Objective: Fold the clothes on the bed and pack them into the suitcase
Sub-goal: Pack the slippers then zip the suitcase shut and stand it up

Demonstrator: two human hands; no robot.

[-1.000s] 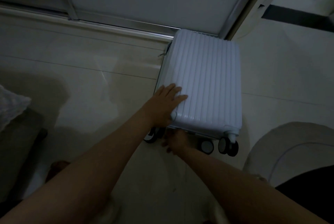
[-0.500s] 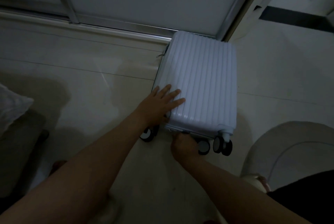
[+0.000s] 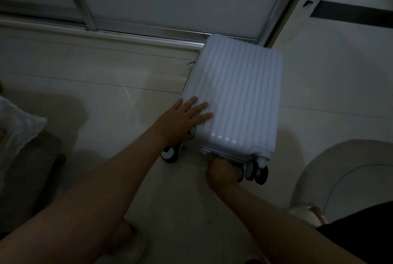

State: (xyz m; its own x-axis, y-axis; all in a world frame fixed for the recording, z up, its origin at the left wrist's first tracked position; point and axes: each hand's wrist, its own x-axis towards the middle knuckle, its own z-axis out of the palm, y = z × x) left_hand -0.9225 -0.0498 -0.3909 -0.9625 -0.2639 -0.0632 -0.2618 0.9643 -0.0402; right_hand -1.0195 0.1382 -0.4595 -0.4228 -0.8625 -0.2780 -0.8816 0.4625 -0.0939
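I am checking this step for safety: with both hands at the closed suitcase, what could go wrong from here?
1. The right hand is curled at the edge beside the wheels; fingers might catch there, and dim light hides what it grips.
2. The suitcase has its far end at the door track, so a push might knock it.
3. The left hand lies flat on its top, which may hinder opening.

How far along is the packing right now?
Done: the suitcase lies flat on the floor, closed. In hand: the left hand presses flat on its ribbed shell while the right hand pinches at the wheel-end seam, probably the zipper; the dim view hides what it holds. Left: opening it, then all folding and packing; no folded clothes are in view.
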